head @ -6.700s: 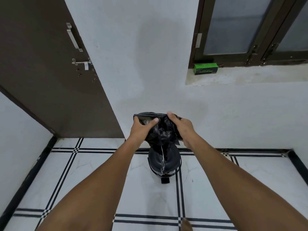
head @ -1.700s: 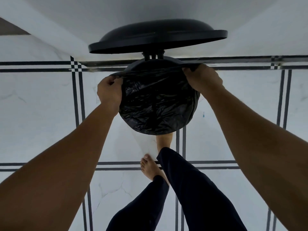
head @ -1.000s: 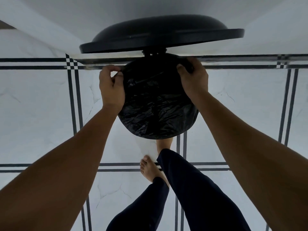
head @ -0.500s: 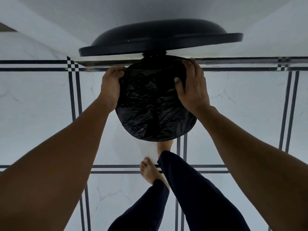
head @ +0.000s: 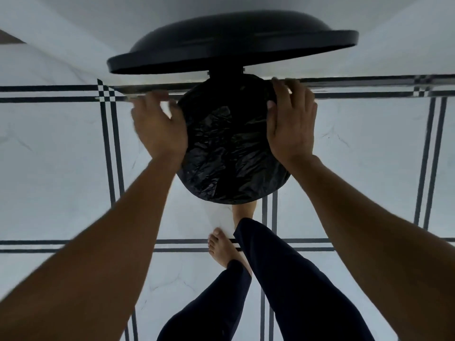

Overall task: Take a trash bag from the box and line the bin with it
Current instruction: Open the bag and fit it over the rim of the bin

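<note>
White marble-look floor tiles (head: 61,168), glossy and faintly veined, were crossed by paired dark lines, with small checkered squares where the lines met. Pale plain wall (head: 73,25) rose behind.

On the floor stood a round black bin (head: 278,185), its smooth domed plastic lid (head: 231,43) raised upright on the hinge at the back. A thin, shiny, crinkled black trash bag (head: 229,143) covered the bin's mouth and was stretched over the rim, its film full of creases that caught the light.

The left hand (head: 160,129), blurred, lay against the bin's left side with fingers spread and nearly straight, its grip released. The right hand (head: 293,124) rested flat on the right side of the rim, fingers extended and thumb on the bag's edge, pressing rather than clenching.

Below the bin, the person's legs in dark trousers (head: 283,279) and a bare foot (head: 221,247) stood on the tiles.
</note>
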